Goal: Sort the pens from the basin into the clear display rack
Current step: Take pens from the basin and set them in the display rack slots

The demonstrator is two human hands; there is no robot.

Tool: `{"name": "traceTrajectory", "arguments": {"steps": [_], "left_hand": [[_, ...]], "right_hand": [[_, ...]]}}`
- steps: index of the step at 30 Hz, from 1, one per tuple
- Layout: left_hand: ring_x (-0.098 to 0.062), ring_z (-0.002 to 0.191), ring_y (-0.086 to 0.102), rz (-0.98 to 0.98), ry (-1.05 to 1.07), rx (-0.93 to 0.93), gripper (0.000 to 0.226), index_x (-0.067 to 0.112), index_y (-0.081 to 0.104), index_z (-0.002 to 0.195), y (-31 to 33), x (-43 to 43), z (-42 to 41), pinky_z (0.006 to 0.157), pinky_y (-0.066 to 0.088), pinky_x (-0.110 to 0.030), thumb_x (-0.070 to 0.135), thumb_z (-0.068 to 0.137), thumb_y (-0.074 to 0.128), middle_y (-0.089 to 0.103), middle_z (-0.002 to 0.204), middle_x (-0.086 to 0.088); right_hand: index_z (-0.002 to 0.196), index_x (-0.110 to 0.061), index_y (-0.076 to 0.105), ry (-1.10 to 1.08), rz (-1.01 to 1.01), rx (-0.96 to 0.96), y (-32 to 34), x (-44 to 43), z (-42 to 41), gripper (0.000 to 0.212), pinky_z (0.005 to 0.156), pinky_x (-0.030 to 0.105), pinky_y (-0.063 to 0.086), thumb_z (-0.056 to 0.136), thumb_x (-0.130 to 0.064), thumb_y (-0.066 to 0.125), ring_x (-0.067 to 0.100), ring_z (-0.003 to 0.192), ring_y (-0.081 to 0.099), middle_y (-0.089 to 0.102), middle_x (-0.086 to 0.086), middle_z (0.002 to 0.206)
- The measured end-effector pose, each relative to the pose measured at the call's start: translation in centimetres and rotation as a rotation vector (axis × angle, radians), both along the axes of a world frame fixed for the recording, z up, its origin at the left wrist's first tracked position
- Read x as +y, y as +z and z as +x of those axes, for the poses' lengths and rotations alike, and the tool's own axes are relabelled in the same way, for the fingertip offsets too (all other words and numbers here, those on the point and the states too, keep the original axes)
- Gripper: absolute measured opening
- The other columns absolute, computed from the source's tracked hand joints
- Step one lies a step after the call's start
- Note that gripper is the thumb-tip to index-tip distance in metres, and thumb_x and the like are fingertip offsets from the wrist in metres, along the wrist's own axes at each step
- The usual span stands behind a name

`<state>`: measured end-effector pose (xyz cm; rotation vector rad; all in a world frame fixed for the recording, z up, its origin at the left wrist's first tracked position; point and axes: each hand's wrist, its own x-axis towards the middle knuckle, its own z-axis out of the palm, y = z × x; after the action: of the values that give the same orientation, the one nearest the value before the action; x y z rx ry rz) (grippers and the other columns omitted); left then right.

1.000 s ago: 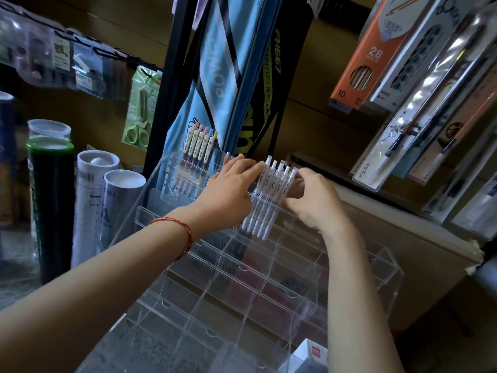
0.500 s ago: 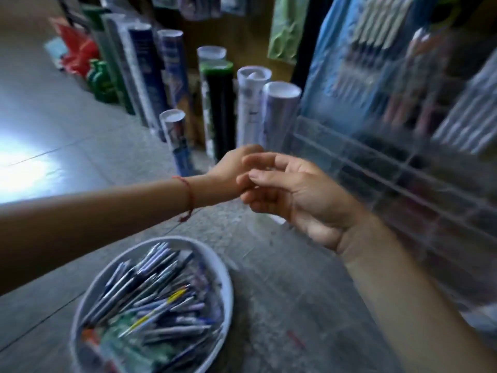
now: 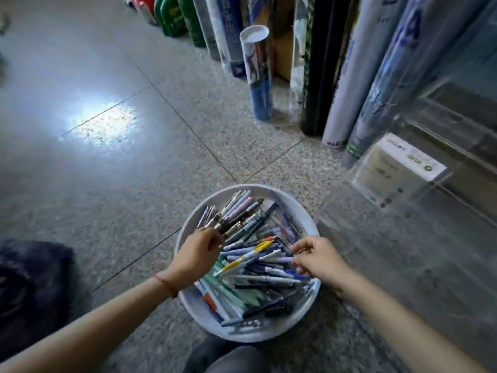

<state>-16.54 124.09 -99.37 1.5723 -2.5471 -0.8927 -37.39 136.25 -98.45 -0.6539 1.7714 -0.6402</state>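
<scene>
A single wide-angle camera worn on the person's head looks steeply down and a little forward, from close above the floor (image 3: 107, 170). The round basin (image 3: 271, 335) of pens (image 3: 258, 254) sits low in the middle of the frame, with both forearms entering from the bottom corners and the left hand (image 3: 197, 258) and right hand (image 3: 320, 261) near the lens. The clear display rack (image 3: 430, 238) crowds the right edge, blurred, and upright tubes (image 3: 256, 71) lean outward along the top.

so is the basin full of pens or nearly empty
Full: pens cover the whole inside of the basin, heaped in layers close to its rim; the left hand and right hand both reach into the pile.
</scene>
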Motion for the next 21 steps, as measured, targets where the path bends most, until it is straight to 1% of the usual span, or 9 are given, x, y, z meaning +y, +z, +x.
{"name": "traceTrajectory", "arguments": {"steps": [1, 2, 3, 5, 8, 12, 15, 18, 21], "left_hand": [[-0.018, 0.078, 0.052, -0.001, 0.012, 0.021, 0.012, -0.001, 0.067, 0.083, -0.2, 0.5, 0.3, 0.069, 0.033, -0.021, -0.003, 0.079, 0.056, 0.063, 0.082, -0.010], [-0.015, 0.076, 0.050, 0.005, 0.006, 0.047, 0.012, 0.001, 0.067, 0.082, -0.6, 1.0, 0.7, 0.069, 0.034, -0.021, 0.001, 0.079, 0.056, 0.061, 0.079, -0.006], [-0.014, 0.076, 0.050, 0.010, -0.020, 0.067, 0.012, 0.003, 0.067, 0.081, -0.8, 1.4, 1.0, 0.070, 0.036, -0.022, 0.008, 0.078, 0.056, 0.059, 0.078, -0.003], [-0.014, 0.078, 0.052, 0.039, -0.102, 0.059, 0.018, 0.008, 0.066, 0.086, -1.3, 2.1, 1.4, 0.071, 0.040, -0.023, 0.022, 0.077, 0.058, 0.054, 0.082, 0.002], [-0.018, 0.086, 0.055, -0.006, -0.166, 0.021, 0.026, 0.009, 0.065, 0.096, -1.9, 2.7, 1.1, 0.075, 0.041, -0.023, 0.032, 0.084, 0.062, 0.057, 0.092, -0.003], [-0.021, 0.095, 0.053, -0.005, -0.155, -0.048, 0.030, 0.012, 0.064, 0.103, -2.1, 3.0, -0.3, 0.081, 0.044, -0.030, 0.038, 0.089, 0.055, 0.057, 0.100, -0.005], [-0.020, 0.097, 0.051, -0.014, -0.169, -0.063, 0.028, 0.014, 0.063, 0.105, -2.2, 3.0, -0.7, 0.080, 0.042, -0.029, 0.036, 0.090, 0.054, 0.057, 0.102, -0.004], [-0.019, 0.095, 0.051, -0.009, -0.180, -0.034, 0.023, 0.016, 0.063, 0.103, -2.3, 2.8, -0.9, 0.075, 0.041, -0.026, 0.033, 0.088, 0.058, 0.057, 0.100, -0.002], [-0.017, 0.090, 0.051, -0.018, -0.169, -0.022, 0.020, 0.014, 0.063, 0.095, -2.4, 2.8, -0.9, 0.071, 0.038, -0.022, 0.032, 0.087, 0.060, 0.053, 0.092, 0.002]], "right_hand": [[0.080, -0.011, 0.055, 0.057, -0.019, 0.080, -0.7, -0.4, 0.3, 0.018, 0.052, 0.021, 0.048, 0.084, 0.007, 0.054, 0.007, 0.051, 0.054, 0.055, 0.004, 0.068], [0.082, -0.014, 0.057, 0.129, -0.039, 0.166, -1.3, -0.7, 0.7, 0.018, 0.064, 0.026, 0.051, 0.084, 0.004, 0.055, 0.012, 0.064, 0.057, 0.057, 0.002, 0.075], [0.088, -0.016, 0.057, 0.216, -0.048, 0.252, -1.6, -1.0, 1.0, 0.017, 0.073, 0.028, 0.049, 0.085, 0.001, 0.055, 0.016, 0.077, 0.057, 0.056, 0.001, 0.084], [0.100, -0.017, 0.053, 0.320, -0.061, 0.372, -1.9, -1.4, 1.6, 0.019, 0.080, 0.031, 0.046, 0.087, -0.003, 0.054, 0.021, 0.093, 0.054, 0.048, 0.001, 0.100], [0.109, -0.015, 0.046, 0.328, -0.057, 0.395, -2.2, -1.8, 2.4, 0.020, 0.091, 0.037, 0.044, 0.091, -0.013, 0.055, 0.025, 0.105, 0.052, 0.043, 0.006, 0.117], [0.118, -0.013, 0.045, 0.278, -0.010, 0.376, -2.8, -2.2, 2.8, 0.025, 0.093, 0.035, 0.042, 0.095, -0.023, 0.049, 0.024, 0.112, 0.049, 0.049, 0.008, 0.123], [0.126, -0.011, 0.045, 0.266, 0.006, 0.383, -3.1, -2.5, 2.8, 0.033, 0.094, 0.033, 0.041, 0.096, -0.024, 0.048, 0.024, 0.115, 0.049, 0.048, 0.009, 0.127], [0.125, -0.010, 0.048, 0.247, 0.002, 0.367, -3.3, -2.8, 2.6, 0.031, 0.090, 0.032, 0.042, 0.096, -0.021, 0.049, 0.025, 0.110, 0.052, 0.052, 0.011, 0.124], [0.120, -0.010, 0.054, 0.197, -0.006, 0.319, -3.1, -2.9, 2.1, 0.026, 0.085, 0.030, 0.044, 0.095, -0.015, 0.050, 0.024, 0.104, 0.055, 0.058, 0.010, 0.119]]}}
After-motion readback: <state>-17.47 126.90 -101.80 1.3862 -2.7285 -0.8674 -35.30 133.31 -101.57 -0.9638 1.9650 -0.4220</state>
